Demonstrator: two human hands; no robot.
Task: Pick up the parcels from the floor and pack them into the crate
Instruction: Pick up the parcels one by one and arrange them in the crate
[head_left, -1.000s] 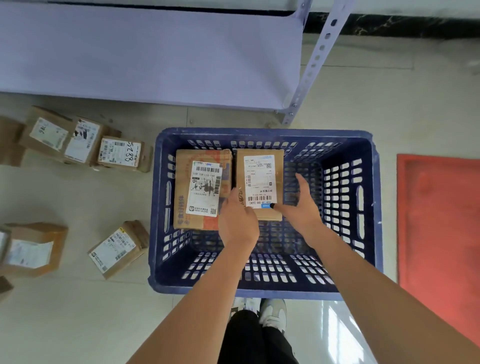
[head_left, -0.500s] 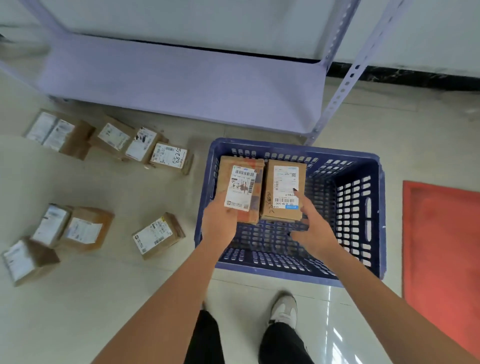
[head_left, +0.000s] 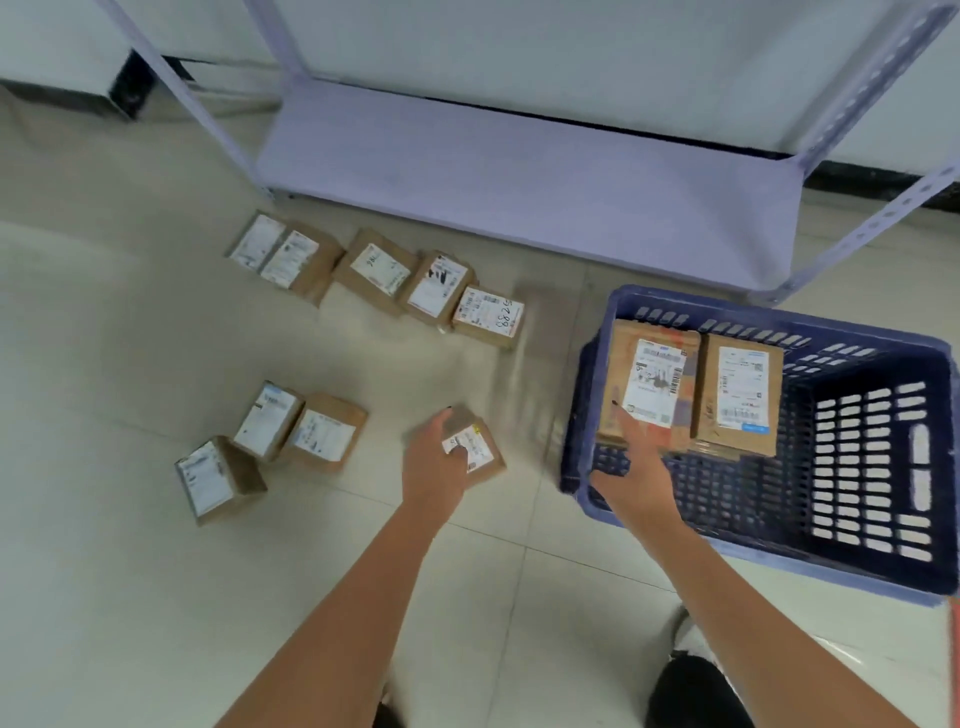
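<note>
Looks like a parcel storeroom: labelled cardboard parcels (head_left: 382, 270) strewn over tiled floor (head_left: 104, 571), slotted-metal shelving (head_left: 519, 192), blue plastic crate (head_left: 857, 561) alongside.

A pale purple shelf (head_left: 519, 197) stands low on the tiled floor (head_left: 130, 597), against the white wall (head_left: 519, 41). Its metal legs (head_left: 878, 208) have little holes. A black strip (head_left: 878, 176) runs along the wall behind the shelf. Far from the shelf, near the bottom edge, a white shoe (head_left: 693, 642) peeks out.
</note>
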